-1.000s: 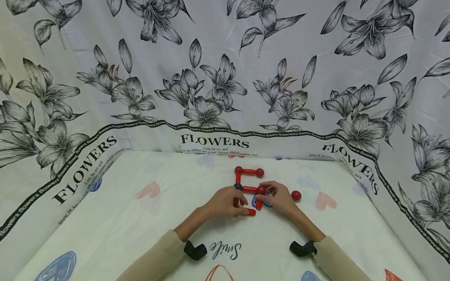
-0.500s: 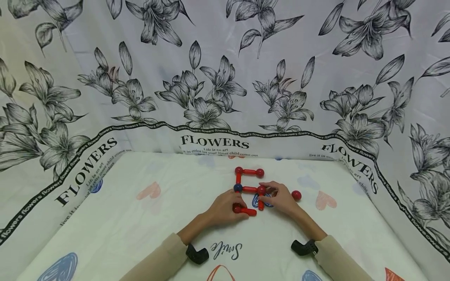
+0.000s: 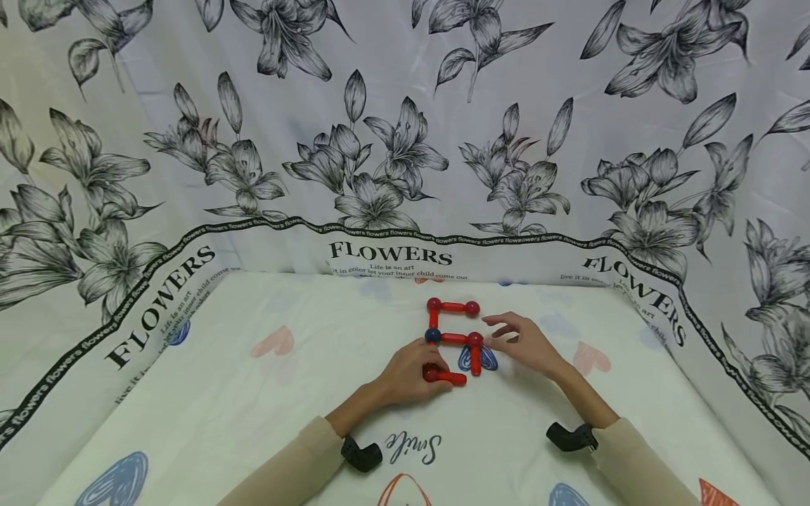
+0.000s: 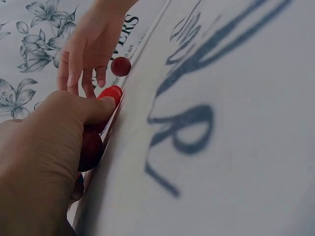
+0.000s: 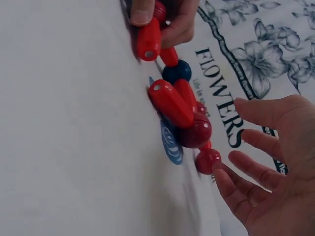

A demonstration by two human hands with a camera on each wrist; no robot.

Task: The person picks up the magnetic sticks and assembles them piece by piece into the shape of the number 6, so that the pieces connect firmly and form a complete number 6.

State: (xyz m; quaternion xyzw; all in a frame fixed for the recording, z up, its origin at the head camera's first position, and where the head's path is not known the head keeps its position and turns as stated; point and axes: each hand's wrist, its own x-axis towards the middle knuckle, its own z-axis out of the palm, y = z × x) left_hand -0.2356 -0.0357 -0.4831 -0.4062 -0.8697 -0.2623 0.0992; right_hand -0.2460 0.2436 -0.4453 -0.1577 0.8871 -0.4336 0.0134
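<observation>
On the cloth stands a figure of red magnetic rods and balls. Its blue ball (image 3: 432, 335) sits at the left junction. A top rod (image 3: 452, 307) ends in a red ball (image 3: 472, 308); a middle rod (image 3: 453, 339) runs to another red ball (image 3: 474, 340), from which a rod (image 3: 476, 361) points toward me. My left hand (image 3: 408, 374) grips the lower left corner, thumb on the bottom rod (image 3: 453, 378) and fingers around its dark red ball (image 3: 430, 372). My right hand (image 3: 526, 344) is spread just right of the figure, holding nothing.
A white cloth (image 3: 209, 393) printed with hearts and words covers the table. Behind it hangs a flower-printed curtain (image 3: 392, 140). A red ball (image 4: 120, 66) shows near my right hand in the left wrist view.
My right hand has let go of the middle red ball and its rod and moved right. The left hand has shifted its fingers and now holds the bottom rod's corner.
</observation>
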